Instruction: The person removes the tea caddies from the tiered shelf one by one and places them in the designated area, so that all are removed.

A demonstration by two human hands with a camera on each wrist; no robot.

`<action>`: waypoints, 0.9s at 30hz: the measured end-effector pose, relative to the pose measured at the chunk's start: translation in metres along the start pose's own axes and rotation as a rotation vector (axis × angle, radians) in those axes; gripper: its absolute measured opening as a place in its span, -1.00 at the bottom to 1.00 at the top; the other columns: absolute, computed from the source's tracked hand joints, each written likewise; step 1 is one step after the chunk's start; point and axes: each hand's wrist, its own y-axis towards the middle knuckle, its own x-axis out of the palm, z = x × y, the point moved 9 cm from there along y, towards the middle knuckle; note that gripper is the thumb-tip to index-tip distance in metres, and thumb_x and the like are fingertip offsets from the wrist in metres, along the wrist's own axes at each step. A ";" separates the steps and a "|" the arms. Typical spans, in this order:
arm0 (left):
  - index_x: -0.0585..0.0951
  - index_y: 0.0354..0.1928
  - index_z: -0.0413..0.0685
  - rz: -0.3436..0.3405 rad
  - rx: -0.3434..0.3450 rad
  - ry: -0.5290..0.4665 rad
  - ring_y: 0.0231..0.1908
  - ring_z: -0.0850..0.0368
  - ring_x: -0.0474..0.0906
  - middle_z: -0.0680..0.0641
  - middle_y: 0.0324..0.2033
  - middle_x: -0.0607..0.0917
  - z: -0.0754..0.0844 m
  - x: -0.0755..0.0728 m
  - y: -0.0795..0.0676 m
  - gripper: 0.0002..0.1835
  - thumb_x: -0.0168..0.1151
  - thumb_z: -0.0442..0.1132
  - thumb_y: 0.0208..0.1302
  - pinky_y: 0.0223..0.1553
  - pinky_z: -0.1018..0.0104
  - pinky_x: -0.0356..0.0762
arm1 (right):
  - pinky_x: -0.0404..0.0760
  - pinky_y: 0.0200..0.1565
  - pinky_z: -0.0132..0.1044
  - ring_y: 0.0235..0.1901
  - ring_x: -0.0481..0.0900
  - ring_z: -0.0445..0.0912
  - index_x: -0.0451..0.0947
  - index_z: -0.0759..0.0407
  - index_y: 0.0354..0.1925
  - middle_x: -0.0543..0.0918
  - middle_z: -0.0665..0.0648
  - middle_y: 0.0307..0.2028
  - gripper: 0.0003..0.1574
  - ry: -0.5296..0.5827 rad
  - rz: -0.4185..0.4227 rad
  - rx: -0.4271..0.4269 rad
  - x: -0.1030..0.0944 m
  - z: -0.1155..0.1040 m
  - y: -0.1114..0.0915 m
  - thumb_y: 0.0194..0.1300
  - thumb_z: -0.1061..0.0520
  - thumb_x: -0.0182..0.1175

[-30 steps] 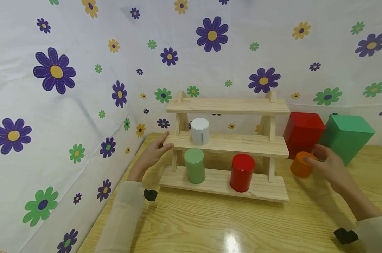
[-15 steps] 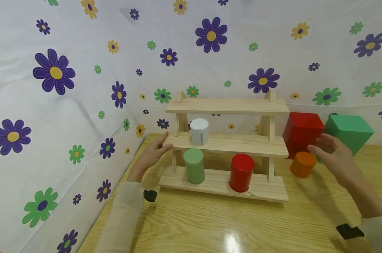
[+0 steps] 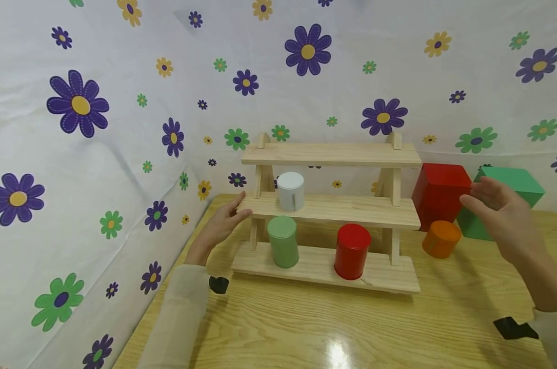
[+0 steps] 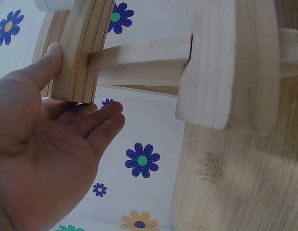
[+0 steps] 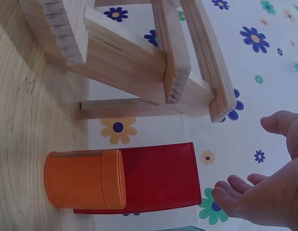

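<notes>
My left hand (image 3: 223, 223) holds the left end of the middle board of a three-tier wooden display shelf (image 3: 329, 207). In the left wrist view the thumb lies on one side of the board (image 4: 74, 62) and fingers reach behind it. My right hand (image 3: 509, 220) is in the air, fingers spread and nothing in them, in front of a green box (image 3: 514, 182). Below and left of it, an orange tin (image 3: 442, 239) stands on the table, apart from the hand. A white tin (image 3: 291, 192) stands on the middle board; a light green tin (image 3: 283, 242) and red tin (image 3: 353, 252) stand on the bottom one.
A tall red box (image 3: 442, 192) stands behind the orange tin, right of the shelf and beside the green box. White flowered cloth (image 3: 135, 169) hangs behind and on the left. The wood-grain table (image 3: 306, 323) stretches in front of the shelf.
My right hand has let go of the orange tin and drawn up and to the right. The tin stays where it was. My left hand stays at the shelf.
</notes>
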 end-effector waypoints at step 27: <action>-0.02 0.62 -0.27 0.007 -0.011 0.001 0.56 -0.26 -0.03 -0.23 0.61 -0.02 -0.003 0.000 0.001 -0.26 0.06 -0.15 0.64 0.51 -0.11 0.07 | 0.45 0.35 -0.09 0.40 0.28 0.38 0.00 0.27 0.61 0.28 0.42 0.47 -0.01 0.056 -0.053 -0.025 0.053 -0.046 0.002 0.55 -0.19 0.14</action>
